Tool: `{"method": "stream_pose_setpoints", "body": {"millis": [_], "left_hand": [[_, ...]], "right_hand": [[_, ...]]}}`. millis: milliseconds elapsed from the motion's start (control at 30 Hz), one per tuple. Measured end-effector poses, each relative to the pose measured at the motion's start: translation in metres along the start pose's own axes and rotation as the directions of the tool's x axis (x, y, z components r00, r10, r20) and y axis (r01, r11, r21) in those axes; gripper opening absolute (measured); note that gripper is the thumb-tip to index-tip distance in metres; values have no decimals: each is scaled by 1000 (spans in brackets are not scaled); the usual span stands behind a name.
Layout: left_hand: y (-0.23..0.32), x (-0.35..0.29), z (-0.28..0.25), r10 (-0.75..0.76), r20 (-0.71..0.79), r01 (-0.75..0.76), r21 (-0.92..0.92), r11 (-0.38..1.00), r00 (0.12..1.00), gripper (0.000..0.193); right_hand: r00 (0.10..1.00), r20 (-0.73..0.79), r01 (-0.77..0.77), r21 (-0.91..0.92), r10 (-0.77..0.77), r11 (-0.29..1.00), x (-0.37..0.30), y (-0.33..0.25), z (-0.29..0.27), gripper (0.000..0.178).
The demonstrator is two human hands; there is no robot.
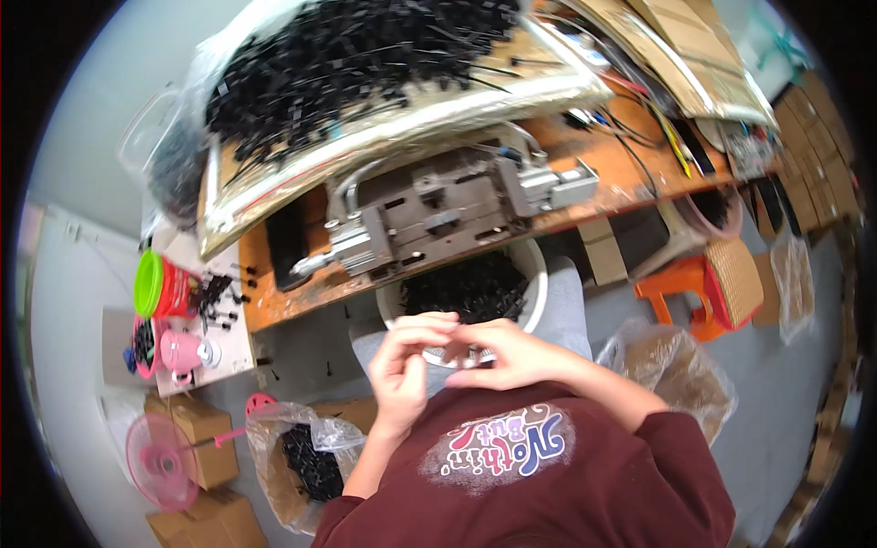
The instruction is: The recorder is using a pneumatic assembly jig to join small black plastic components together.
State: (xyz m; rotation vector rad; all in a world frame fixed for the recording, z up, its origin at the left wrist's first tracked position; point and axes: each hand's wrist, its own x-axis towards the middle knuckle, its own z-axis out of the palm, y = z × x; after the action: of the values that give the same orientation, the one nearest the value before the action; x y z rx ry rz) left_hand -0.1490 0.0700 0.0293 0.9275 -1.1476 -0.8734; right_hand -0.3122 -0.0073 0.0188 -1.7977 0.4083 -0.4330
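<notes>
In front of my chest, above the near rim of a white bucket [539, 290], my two hands come close together. My left hand [402, 367] has its fingers bent toward the right, closed around something I cannot make out. The fingers of my right hand [498, 354] curl inward to meet it, and what they grip is also hidden. Small black plastic parts [470, 288] lie in the bucket. Just beyond it, a metal fixture [443, 215] with pneumatic cylinders [562, 185] is mounted at the bench edge.
Behind the fixture, a white-framed tray [411, 114] carries a heap of black cable-like parts [365, 64] on the orange bench [306, 301]. A plastic-lined box [311, 466] and pink fan [164, 463] stand left. An orange stool [703, 288] and another lined box [671, 374] are right.
</notes>
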Motion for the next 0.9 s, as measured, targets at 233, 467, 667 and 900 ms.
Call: {"method": "stream_pose_setpoints", "body": {"millis": [233,467,667,900], "left_hand": [[10,4,12,-41,297,166,-409,897,954,55],[14,11,22,-1,368,170,-425,889,930,86],[13,33,30,65,490,86,-281,956,869,109],[21,60,27,172,480,-22,-302,953,860,109]], "right_hand": [[958,-279,167,343,-70,924,11,9,40,29],[983,-178,121,482,-38,868,-1,-6,18,27],[966,-255,194,573,-53,796,-4,-9,-2,21],[926,-302,307,258,-225,916,26,-16,-30,18]]}}
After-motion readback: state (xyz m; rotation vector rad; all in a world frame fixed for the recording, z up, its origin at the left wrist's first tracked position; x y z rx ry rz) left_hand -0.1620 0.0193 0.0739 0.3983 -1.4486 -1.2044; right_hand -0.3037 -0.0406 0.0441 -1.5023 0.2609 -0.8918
